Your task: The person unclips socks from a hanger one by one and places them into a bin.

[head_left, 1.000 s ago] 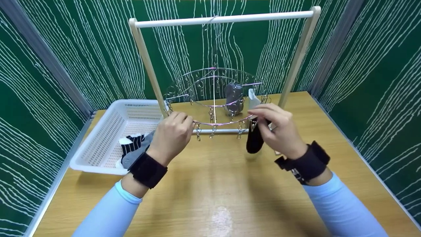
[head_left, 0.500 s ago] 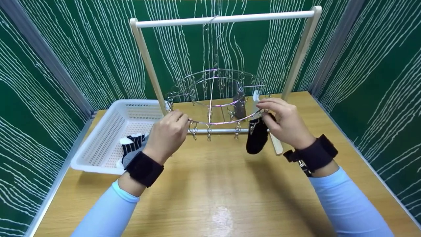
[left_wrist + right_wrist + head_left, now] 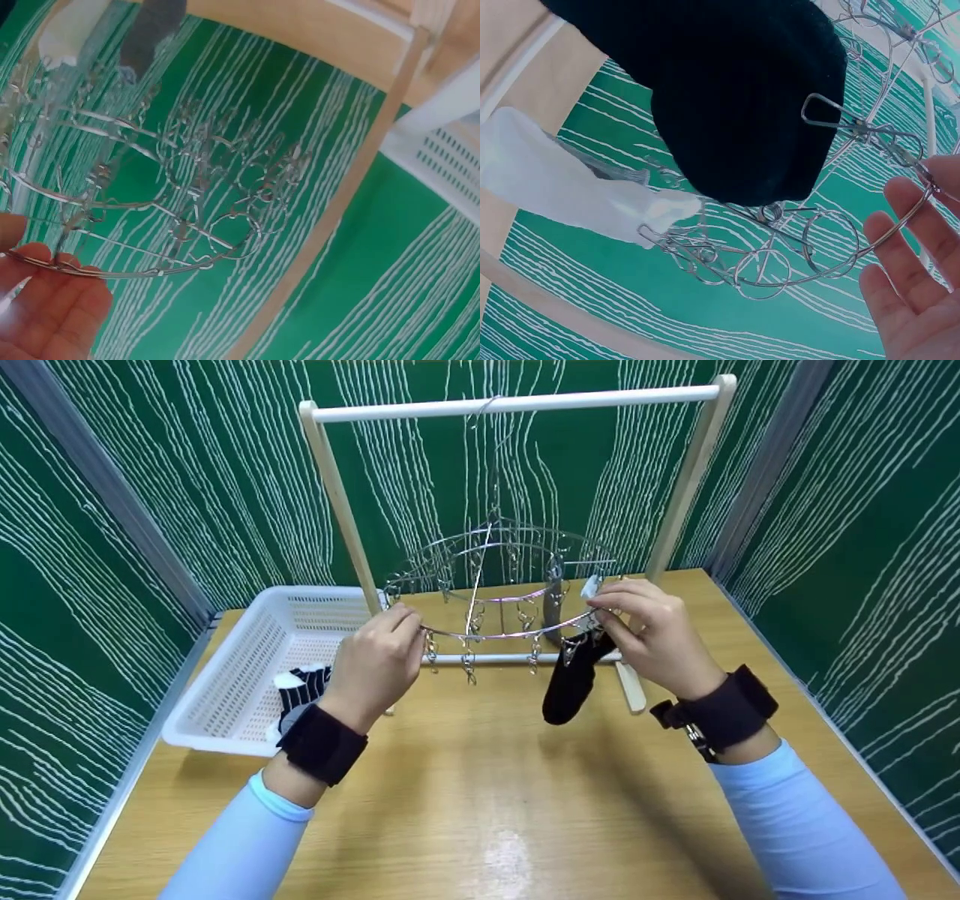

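A round metal clip hanger [image 3: 480, 637] hangs by its hook from the white bar. At its front left, my left hand [image 3: 379, 664] holds the outer wire ring between thumb and fingers. My right hand [image 3: 660, 637] pinches the same ring at the right. Just beside the right fingertips, a black sock [image 3: 570, 686] dangles from a clip, its toe tilted left. In the right wrist view, a clip grips the sock's edge, and a white sock [image 3: 562, 176] hangs farther round the ring. A grey sock [image 3: 150, 37] hangs at the back, seen nearly edge-on in the head view.
The wooden rack [image 3: 337, 502] with its white top bar [image 3: 600, 397] stands on the table [image 3: 480, 810]. A white plastic basket [image 3: 187, 720] at the left holds striped and grey socks [image 3: 304, 688]. Green walls enclose the back and sides.
The hanger has turned and swayed, so the grey and white socks sit farther right. The black sock's toe has swung left. My left hand has shifted slightly left, my right hand slightly right.
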A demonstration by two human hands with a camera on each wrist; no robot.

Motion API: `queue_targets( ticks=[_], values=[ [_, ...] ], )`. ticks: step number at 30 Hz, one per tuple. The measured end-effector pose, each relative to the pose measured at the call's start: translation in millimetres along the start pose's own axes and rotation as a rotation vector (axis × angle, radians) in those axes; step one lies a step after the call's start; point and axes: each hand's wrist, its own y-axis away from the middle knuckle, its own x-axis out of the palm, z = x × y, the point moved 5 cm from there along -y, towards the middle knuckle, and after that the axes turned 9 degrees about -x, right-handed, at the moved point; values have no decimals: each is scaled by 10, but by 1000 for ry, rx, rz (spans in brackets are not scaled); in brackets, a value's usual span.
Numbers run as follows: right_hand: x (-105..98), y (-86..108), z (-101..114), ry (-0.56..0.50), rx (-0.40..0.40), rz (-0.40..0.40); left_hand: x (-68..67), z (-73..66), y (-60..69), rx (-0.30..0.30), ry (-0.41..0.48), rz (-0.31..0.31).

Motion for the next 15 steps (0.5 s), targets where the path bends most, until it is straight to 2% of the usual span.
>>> queue_targets(
  ticks=[4,7,12,15],
  values=[
    [-7,-17,63,-2,-19,-1,-24,-18,8,-21,18,20],
    [5,-26,113,7,-26,10,-52,-70,16,-12,29,-12],
    [52,-41,210,36,-56,19,-80,-251,6,92,25,-119],
    [93,-56,272,48,-81,15,-66,-382,-3,171,-9,-148]
  ],
)
